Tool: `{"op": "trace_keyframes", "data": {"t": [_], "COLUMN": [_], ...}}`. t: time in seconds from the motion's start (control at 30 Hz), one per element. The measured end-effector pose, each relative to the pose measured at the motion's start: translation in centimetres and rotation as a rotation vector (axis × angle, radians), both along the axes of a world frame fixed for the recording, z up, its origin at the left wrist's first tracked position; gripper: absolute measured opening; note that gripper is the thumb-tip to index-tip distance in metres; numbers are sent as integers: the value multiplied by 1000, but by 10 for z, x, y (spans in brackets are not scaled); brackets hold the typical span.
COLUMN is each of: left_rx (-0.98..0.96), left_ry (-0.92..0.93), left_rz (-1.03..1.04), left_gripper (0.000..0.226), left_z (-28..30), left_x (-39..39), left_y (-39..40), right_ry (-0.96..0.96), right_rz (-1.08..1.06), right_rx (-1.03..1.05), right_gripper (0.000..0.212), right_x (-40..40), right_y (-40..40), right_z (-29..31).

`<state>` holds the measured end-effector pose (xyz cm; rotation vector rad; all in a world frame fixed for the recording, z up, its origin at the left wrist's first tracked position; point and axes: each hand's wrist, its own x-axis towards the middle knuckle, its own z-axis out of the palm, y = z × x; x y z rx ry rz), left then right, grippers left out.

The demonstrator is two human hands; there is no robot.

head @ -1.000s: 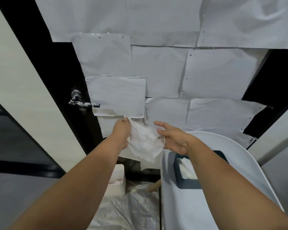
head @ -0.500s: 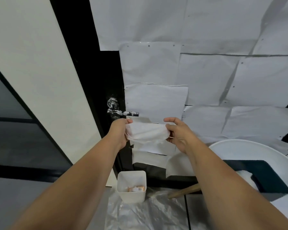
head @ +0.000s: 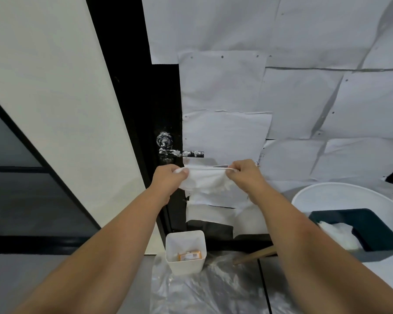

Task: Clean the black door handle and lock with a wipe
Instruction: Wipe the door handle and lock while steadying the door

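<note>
Both hands hold one white wipe (head: 204, 181) stretched between them just below the door handle (head: 182, 152). The left hand (head: 168, 177) has its fingers closed on the wipe's left end, thumb on top; the right hand (head: 245, 173) has its fingers pinched together on the right end. The wipe's top edge is pulled taut and the rest sags beneath.

The single black handle is a lever pointing right, smeared with white, and the round lock (head: 165, 139) just above it is smeared the same way. Both sit on the black door (head: 145, 98), whose face is mostly covered by overlapping white paper sheets (head: 225, 87). Small marks at some sheet edges are too small to read.

On the floor below stands one white bin (head: 185, 252) on clear plastic sheeting (head: 202, 291); inside lies an orange-and-white packet whose label cannot be read. At right, a round white desk (head: 327, 191) carries one dark box (head: 372, 227) with white wipes in it.
</note>
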<state>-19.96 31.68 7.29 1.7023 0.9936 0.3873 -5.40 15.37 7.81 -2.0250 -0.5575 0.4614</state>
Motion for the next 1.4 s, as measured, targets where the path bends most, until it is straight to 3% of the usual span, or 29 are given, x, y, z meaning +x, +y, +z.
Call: {"op": "trace_keyframes", "data": {"t": [0.17,0.33,0.57,0.77,0.97,1.1,1.2,1.3,1.4], "left_rx": [-250,-412,-713,-639,-603,-390,5,445,742], "left_ry": [-70,-66,-124,-74,-95,-89,-113,-131,-204], "left_rz": [41,44,-11,-101,-199,-183,-151,-158,-128], "left_gripper": [16,26,65,54,37,28,16,18,23], "left_z": [-1,7,13,14,21,30,35,36,31], "left_x": [7,17,20,13,3,-2,-9,-15,-18], "left_y": [1,-5,-11,4,26,38,54,74,90], "right_ry": [212,292,334,241,180,15,-129,-220,-332], "right_rz": [-30,57,254,181,164,23,-117,-199,-271], "right_rx": [48,123,16,-9,-24,-49,-40,-24,-50], "right_gripper": [10,27,28,16,22,45,41,36,32], "right_x": [1,-1,-15,-24,-41,-50,-49,-48,-49], "right_y": [14,29,45,57,73,89,93,91,92], "right_z": [-4,-4,-3,1,14,17,21,25,26]}}
